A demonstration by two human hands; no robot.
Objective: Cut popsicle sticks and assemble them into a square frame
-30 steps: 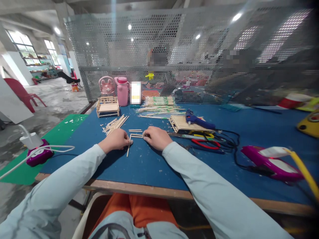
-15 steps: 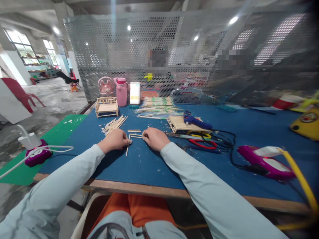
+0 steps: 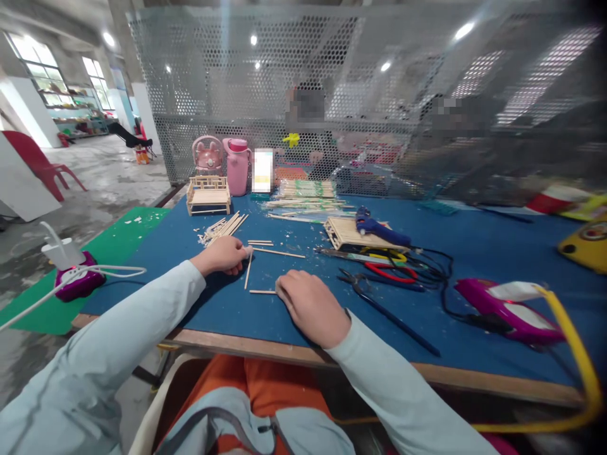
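Thumb and fingers of my left hand (image 3: 226, 255) pinch at the corner where two thin wooden sticks meet. One stick (image 3: 279, 253) runs to the right and the other stick (image 3: 248, 273) points toward me. Nearer the table edge, my right hand (image 3: 310, 304) is closed on the right end of a separate wooden stick (image 3: 262, 292), which lies flat, its far end hidden under the fingers. Just beyond the corner lie short loose sticks (image 3: 260, 242). A pile of cut sticks (image 3: 226, 227) sits behind my left hand.
A small bamboo bench (image 3: 208, 195) stands at the back left. At right are a blue glue gun (image 3: 379, 227) on a slatted bamboo frame (image 3: 342, 235), pliers (image 3: 389, 316), red-handled scissors (image 3: 393, 273) and cables. Purple power strips (image 3: 507, 309) flank the work; a mesh screen (image 3: 237, 95) stands behind.
My right hand has moved from the upper sticks toward me, bringing a stick nearer the table edge. The pliers are now uncovered. My left hand stays at the corner.
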